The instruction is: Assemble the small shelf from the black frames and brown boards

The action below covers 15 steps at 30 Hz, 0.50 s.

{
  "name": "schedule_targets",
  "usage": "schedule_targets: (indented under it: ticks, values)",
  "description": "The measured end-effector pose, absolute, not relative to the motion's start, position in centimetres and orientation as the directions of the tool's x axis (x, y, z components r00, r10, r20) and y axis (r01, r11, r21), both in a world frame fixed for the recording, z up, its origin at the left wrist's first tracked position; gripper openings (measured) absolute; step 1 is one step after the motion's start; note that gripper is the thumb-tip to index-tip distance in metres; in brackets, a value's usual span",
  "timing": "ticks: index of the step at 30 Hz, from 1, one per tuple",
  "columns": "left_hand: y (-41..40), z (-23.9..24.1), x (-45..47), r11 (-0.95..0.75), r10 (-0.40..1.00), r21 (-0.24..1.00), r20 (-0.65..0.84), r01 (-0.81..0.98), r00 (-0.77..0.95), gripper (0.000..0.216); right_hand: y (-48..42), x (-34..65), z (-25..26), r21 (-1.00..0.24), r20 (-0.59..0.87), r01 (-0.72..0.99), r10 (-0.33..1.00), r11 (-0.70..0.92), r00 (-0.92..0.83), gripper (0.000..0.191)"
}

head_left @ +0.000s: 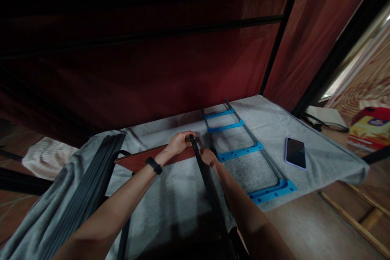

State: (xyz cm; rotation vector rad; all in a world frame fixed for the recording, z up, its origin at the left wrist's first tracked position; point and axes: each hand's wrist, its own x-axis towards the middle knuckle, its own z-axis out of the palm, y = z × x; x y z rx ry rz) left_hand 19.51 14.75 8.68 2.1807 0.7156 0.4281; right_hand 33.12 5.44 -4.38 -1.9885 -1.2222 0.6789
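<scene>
A long black strip (207, 180), like a strap or flat bar, runs from near my body up to the middle of the cloth. My left hand (179, 143), with a black band on its wrist, is closed at the far end of this strip, where a small metallic part shows. Just to the right, my right hand (209, 157) is closed against the strip's edge with curled fingers. Beneath my hands lies a reddish-brown panel (137, 161). Beside my right hand rests a ladder-like frame with blue crosspieces (240, 152) and dark rails.
A grey cloth (319, 150) covers the work surface. Several dark rods (88, 187) lie at the left. A phone (295, 153) lies at the right. A dark red curtain (170, 73) with black bars stands behind. A red and yellow box (370, 128) sits at far right.
</scene>
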Motion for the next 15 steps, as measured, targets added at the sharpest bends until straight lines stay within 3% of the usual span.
schedule_targets:
  ticks: [6,10,15]
  values:
    - [14.1,9.0,19.5,-0.623,0.613,0.671,0.101,0.401,0.784,0.035,4.9,33.0,-4.3,-0.711,-0.147,0.624,0.936,-0.324,0.319,0.020]
    - [13.5,9.3,19.6,-0.668,0.636,0.556,0.081,0.495,0.767,0.040,4.9,32.7,-4.4,-0.662,-0.161,0.662,0.930,-0.350,0.331,0.022]
    - [13.6,9.3,19.9,-0.671,0.658,0.512,0.078,0.537,0.749,0.042,4.7,32.6,-4.7,-0.652,-0.160,0.653,0.912,-0.386,0.379,0.028]
